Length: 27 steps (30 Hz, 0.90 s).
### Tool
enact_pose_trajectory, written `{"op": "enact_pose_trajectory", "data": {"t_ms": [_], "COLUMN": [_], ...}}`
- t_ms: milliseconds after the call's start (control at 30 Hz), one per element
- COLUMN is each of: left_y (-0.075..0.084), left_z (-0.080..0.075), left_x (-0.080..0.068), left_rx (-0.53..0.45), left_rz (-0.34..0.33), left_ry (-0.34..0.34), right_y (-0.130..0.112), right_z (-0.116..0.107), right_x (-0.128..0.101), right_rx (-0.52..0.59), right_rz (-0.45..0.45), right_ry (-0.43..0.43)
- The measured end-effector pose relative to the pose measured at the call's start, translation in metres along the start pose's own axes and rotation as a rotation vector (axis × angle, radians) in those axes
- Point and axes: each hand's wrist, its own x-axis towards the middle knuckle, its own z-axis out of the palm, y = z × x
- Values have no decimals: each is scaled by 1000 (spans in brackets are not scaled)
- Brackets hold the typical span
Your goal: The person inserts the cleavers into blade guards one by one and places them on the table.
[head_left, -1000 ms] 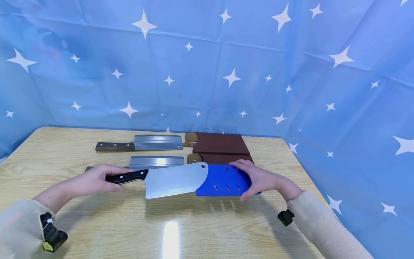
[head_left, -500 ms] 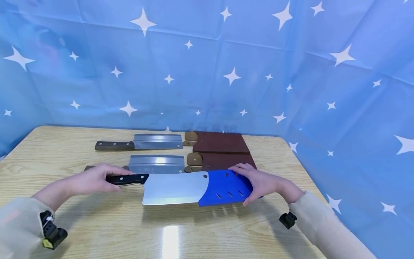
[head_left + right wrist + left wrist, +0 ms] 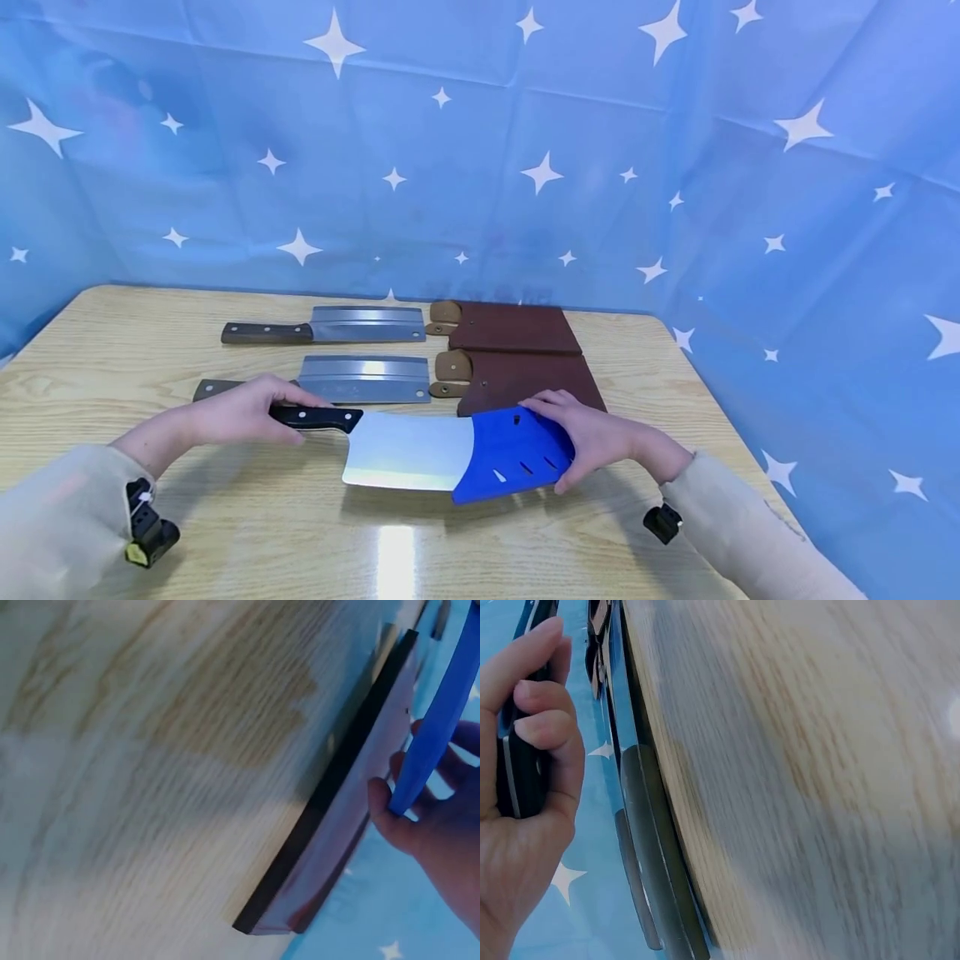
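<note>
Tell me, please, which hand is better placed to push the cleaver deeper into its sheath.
Probably the left hand: it grips the black handle; the right hand holds the blue sheath.

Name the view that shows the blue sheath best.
Head: the blue sheath shows its slotted face, though the right hand partly covers one end. The right wrist view gives mainly its narrow edge; the left wrist, none I can discern.

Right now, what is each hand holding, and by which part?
Left hand: the knife, by its black handle. Right hand: the blue cover, by its outer end.
</note>
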Motion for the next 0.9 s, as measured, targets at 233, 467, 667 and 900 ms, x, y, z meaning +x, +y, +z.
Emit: {"op": "enact_pose_trajectory", "data": {"t_ms": [233, 467, 667, 900], "left_y": [3, 5, 11, 10], "left_z": [7, 5, 20, 31], "left_x": [7, 7, 24, 34], "left_rx": [21, 84, 136, 147], "left_rz": [-80, -78, -37, 1], "left_ry": [46, 60, 62, 71], "right_y": [1, -5, -26, -34], "right_z": [2, 8, 13, 23], "right_x": [3, 8, 25, 39], "right_rx": [45, 5, 26, -27], "right_rz": [68, 92, 76, 78], "right_ry": [63, 67, 39, 4]}}
